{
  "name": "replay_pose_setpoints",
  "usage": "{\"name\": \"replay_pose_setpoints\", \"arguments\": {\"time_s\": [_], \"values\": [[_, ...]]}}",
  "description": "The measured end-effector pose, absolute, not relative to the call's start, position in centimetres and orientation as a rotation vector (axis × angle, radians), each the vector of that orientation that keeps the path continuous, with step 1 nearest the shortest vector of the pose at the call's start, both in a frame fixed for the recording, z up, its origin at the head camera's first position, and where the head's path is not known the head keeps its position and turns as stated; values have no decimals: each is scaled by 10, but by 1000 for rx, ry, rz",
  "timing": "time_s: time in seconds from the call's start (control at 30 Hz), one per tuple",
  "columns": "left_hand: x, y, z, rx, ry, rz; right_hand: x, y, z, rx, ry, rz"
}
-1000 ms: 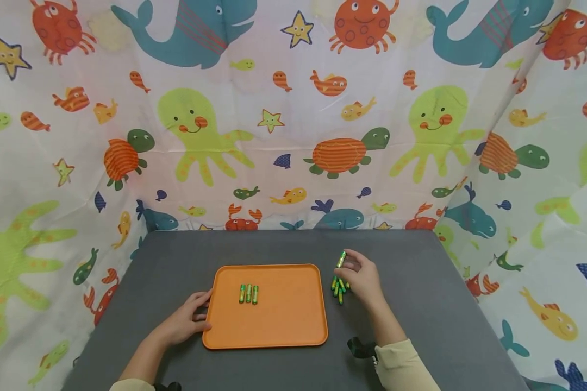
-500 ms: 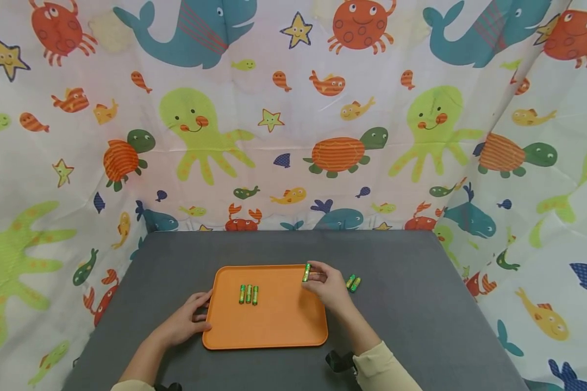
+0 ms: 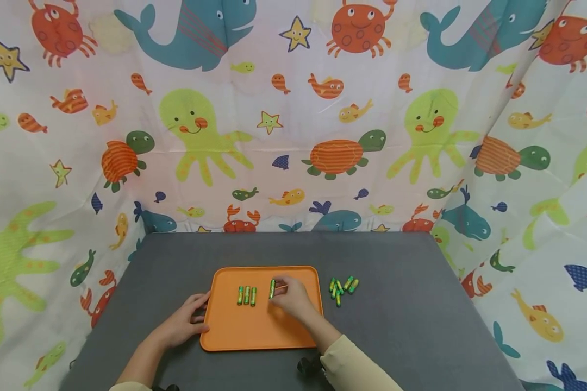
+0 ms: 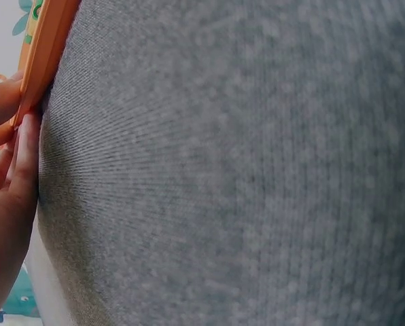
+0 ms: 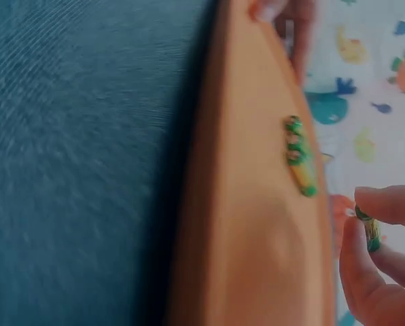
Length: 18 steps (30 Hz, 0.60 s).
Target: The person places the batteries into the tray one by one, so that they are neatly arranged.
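R-hand fingers (image 5: 393,205) are pinching one green batt. (image 3: 272,289) above orange tray (image 3: 254,334); 3-batt. row (image 3: 247,295) is lying just L of them, spare pile (image 3: 339,288) R on worktop (image 3: 401,309). L-hand fingers (image 4: 27,153) are gripping tray edge. Prob. mid-placing; next move's prob. calling for lowering batt. beside row.

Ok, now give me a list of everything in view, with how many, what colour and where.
Tray: one, orange, on the table
Batteries in a row: three, green and yellow, on the tray's left half
Held battery: one, green and yellow, in the right hand's fingers
Loose batteries: several, green and yellow, on the table right of the tray
Table: one, grey, under everything
Sea-animal cloth: white with multicoloured prints, behind and beside the table
Sleeves: two, pale yellow, on the forearms
Left hand: one, gripping the tray's left edge
Right hand: one, over the tray
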<state>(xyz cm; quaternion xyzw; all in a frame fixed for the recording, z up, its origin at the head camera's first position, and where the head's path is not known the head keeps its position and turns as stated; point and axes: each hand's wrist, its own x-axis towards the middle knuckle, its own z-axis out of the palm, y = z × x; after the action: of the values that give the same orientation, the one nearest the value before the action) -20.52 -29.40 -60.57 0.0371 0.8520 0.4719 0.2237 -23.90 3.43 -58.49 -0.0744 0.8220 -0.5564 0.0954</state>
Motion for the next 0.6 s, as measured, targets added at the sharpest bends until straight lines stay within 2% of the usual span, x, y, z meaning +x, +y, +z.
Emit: {"name": "replay_pose_setpoints", "arguments": {"time_s": [0.2,0.6], "values": [[-205,-296,-609,133,2310,1326,-241,13,-597,-218,2509,-1481],[-208,-298,-607,151,2304,1338,-244,-12,-593,-215,2561,-1348]]}}
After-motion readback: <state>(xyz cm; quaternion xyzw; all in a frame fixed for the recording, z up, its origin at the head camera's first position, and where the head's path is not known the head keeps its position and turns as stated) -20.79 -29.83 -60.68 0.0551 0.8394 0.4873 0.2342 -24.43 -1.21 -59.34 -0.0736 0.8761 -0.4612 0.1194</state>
